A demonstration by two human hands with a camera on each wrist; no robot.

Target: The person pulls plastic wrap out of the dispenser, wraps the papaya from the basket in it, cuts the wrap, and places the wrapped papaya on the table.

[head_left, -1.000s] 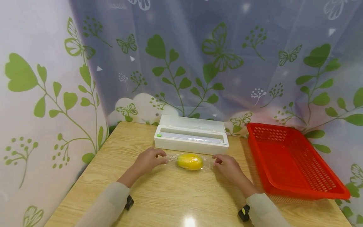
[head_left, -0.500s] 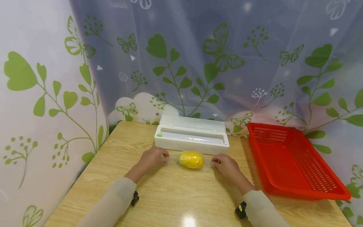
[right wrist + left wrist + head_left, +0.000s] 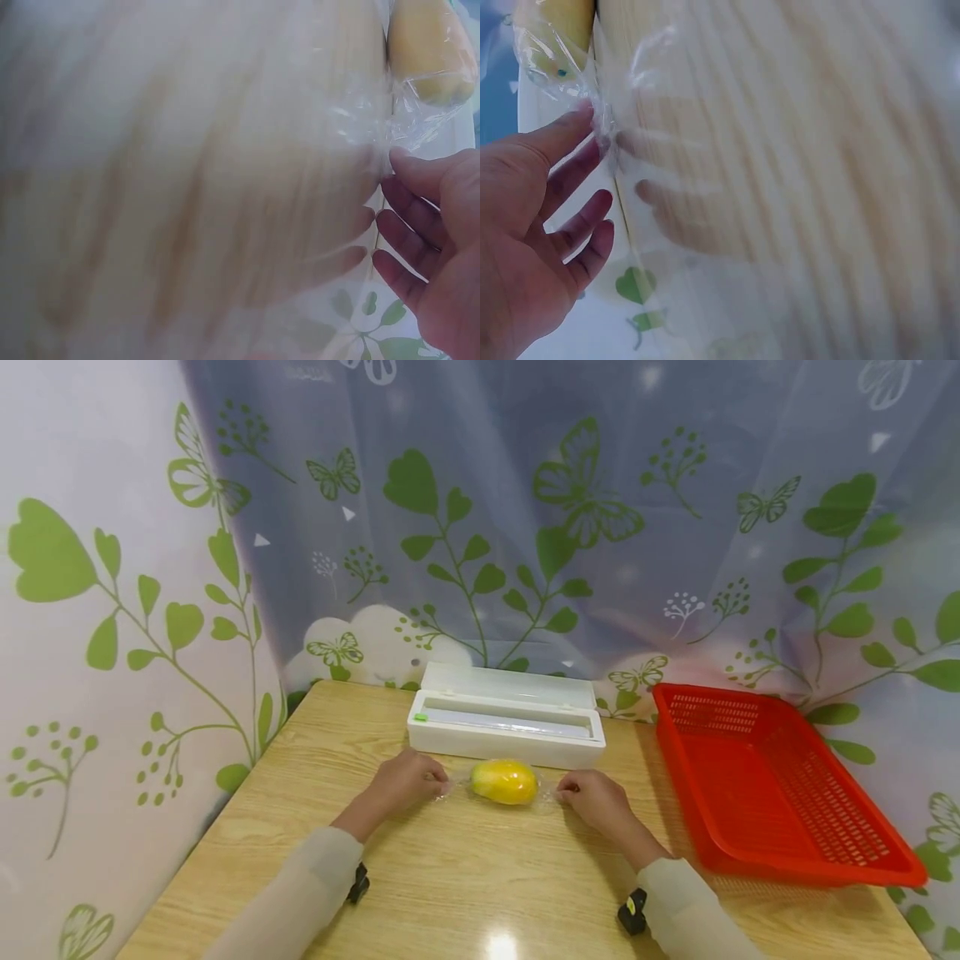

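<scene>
The wooden table [image 3: 480, 877] is bearing everything; the red basket [image 3: 757, 777] is standing at the right; the white box [image 3: 506, 745] is sitting open behind the work; the left hand [image 3: 405, 779] and right hand [image 3: 597, 799] are pinching opposite ends of clear film [image 3: 416, 120], their other fingers loose; the yellow fruit [image 3: 504, 782] is lying wrapped between them; stretching the film ends seems the step; the next move is probably calling for even twisting or tucking.

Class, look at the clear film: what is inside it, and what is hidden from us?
Inside the film, one yellow fruit shows through, greenish towards one end. Its underside is covered by its own body and cannot be seen.
</scene>
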